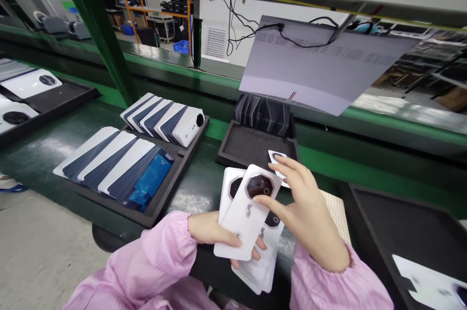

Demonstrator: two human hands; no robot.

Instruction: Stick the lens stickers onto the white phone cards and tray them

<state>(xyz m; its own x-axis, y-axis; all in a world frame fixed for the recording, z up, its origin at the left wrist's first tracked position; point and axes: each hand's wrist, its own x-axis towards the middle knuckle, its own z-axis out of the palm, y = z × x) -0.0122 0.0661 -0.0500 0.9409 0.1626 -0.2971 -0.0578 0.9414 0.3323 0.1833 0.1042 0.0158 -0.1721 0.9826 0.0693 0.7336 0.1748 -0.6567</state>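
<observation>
Here the left hand (211,229) has its fingers closed round a fanned stack of white phone back covers (248,222), low over the green bench (197,183). The right hand (302,203), fingers loosely spread, touches the top cover. Two trays (164,193) already hold rows of covers; the black tray (251,147) behind is mostly bare.

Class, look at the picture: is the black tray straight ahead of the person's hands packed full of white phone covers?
No. The black tray shows a bare floor, with only dark sheets standing at its back edge; the white covers are in the left hand.
</observation>
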